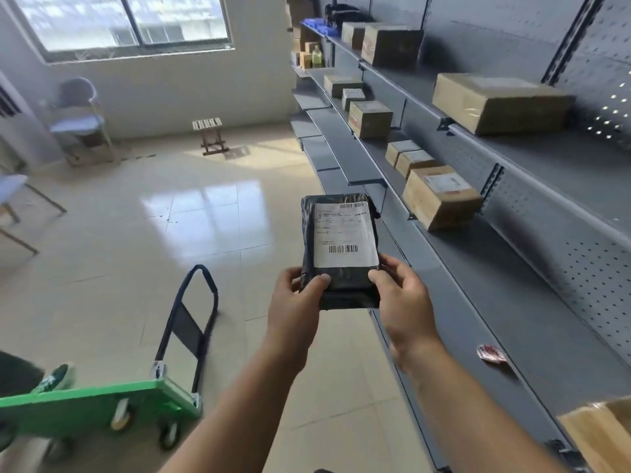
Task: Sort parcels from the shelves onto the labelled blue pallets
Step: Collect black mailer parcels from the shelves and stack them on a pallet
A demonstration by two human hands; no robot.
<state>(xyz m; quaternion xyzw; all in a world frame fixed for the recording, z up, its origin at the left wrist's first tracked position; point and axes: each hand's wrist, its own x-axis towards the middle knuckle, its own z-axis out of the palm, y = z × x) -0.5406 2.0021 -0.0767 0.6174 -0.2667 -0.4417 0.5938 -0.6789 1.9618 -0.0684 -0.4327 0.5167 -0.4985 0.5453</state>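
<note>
Biggest thing here is the grey metal shelving [478, 302] running down our right side, several tiers deep with pegboard backing. Next up, the green platform trolley [102, 401] sits low on our left on the tiled floor, its dark handle standing up. There's a bunch of cardboard boxes on the shelves: a long one [498, 104] on a higher tier, and a squarer one [440, 199] with a shipping label on the tier below, just right of what we're holding.

And that is a black poly-bag parcel [341, 285], held out in front of us in the air, beside the shelf edge and above the floor. Its white label [345, 233] faces up at us, barcodes showing. Our left hand [297, 302] grips its lower left corner, thumb on top and fingers curled underneath. Our right hand [403, 295] does the same at the lower right corner.

Smallest bit: a crumpled red-and-white wrapper [490, 354] lying on the shelf near our right forearm.
</note>
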